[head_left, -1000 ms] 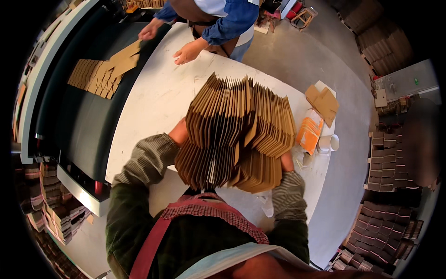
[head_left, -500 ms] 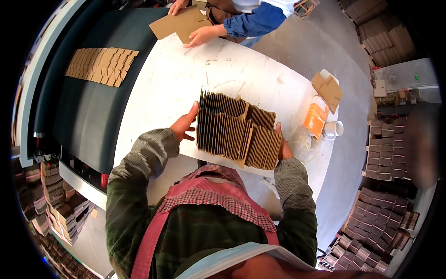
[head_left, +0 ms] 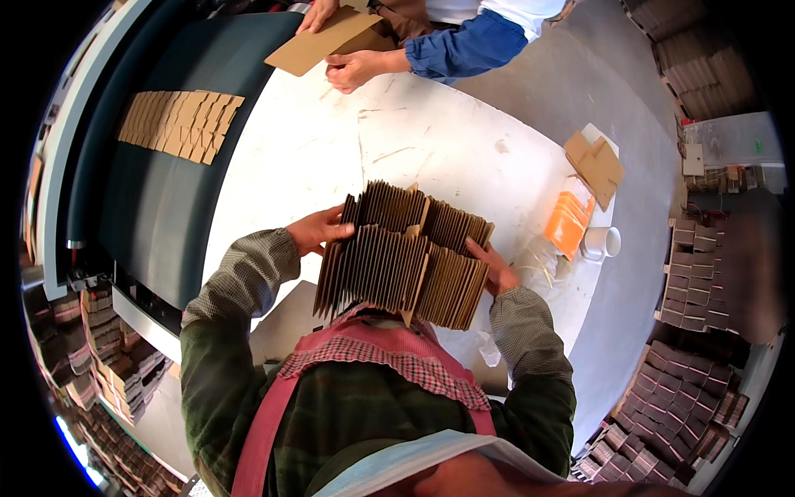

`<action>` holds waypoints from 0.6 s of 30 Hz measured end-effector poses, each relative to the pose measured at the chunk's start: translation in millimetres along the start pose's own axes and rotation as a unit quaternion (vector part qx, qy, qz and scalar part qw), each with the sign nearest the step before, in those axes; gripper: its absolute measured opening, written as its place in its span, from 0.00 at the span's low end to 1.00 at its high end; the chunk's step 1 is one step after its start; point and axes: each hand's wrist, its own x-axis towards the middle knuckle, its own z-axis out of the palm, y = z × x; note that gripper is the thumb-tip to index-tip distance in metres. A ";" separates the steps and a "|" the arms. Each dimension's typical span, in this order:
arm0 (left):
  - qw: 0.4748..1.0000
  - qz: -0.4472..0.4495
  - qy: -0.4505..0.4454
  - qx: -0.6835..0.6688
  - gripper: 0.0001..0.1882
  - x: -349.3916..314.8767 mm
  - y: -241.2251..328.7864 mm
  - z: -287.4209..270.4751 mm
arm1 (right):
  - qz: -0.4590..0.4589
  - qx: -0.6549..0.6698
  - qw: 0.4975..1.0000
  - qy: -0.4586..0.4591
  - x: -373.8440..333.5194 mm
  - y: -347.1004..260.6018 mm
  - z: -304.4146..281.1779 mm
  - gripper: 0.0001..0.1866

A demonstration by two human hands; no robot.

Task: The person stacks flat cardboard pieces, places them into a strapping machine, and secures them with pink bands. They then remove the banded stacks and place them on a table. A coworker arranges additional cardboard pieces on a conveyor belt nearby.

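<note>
A thick bundle of brown cardboard pieces (head_left: 373,267) stands on edge between my two hands, at the near edge of the white table (head_left: 315,137). It shows several blocks of thin upright sheets, with a few pieces sticking out above the rest. My left hand (head_left: 320,231) grips its left end, thumb over the top edges. At the right end my right hand (head_left: 495,267) presses in, with fingers on the outer sheets. The bundle's underside is hidden, and its near part overhangs the table edge in front of my apron.
Left of the table runs a dark conveyor belt (head_left: 170,219) carrying a row of overlapping cardboard pieces (head_left: 180,124). Across the table, a co-worker's hands (head_left: 356,69) hold a flat cardboard sheet (head_left: 319,45). An orange packet (head_left: 569,219), white mug (head_left: 602,243) and cardboard scraps (head_left: 595,166) lie right.
Both hands have drawn the bundle toward me and slightly left, tilting it. My left fingers now wrap its end. The co-worker has shifted the cardboard sheet.
</note>
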 end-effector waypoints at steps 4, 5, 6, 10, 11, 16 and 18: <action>0.994 -0.038 0.095 -0.049 0.38 20.1 19.3 31.0 | 0.011 0.023 0.998 -0.052 9.7 1.0 15.9 0.48; 0.991 -0.046 0.094 -0.082 0.37 21.8 20.1 30.3 | 0.012 0.015 0.998 -0.054 8.5 -6.6 18.4 0.47; 0.987 -0.054 0.094 -0.115 0.36 22.8 21.5 29.5 | 0.013 0.006 0.998 -0.057 7.9 -13.6 20.3 0.46; 0.981 -0.063 0.112 -0.142 0.32 -3.7 70.5 47.1 | -0.097 -0.075 0.990 -0.072 13.1 -24.2 13.5 0.42; 0.981 -0.064 0.105 -0.149 0.32 -8.6 74.6 49.5 | -0.099 -0.069 0.990 -0.080 5.8 -32.5 15.7 0.42; 0.977 -0.109 0.103 -0.154 0.37 -35.6 95.5 61.6 | -0.040 -0.055 0.991 -0.113 -32.8 -72.7 23.2 0.41; 0.970 -0.119 0.126 -0.170 0.38 -22.5 62.1 47.3 | 0.035 -0.098 0.989 -0.102 -21.8 -71.9 15.3 0.42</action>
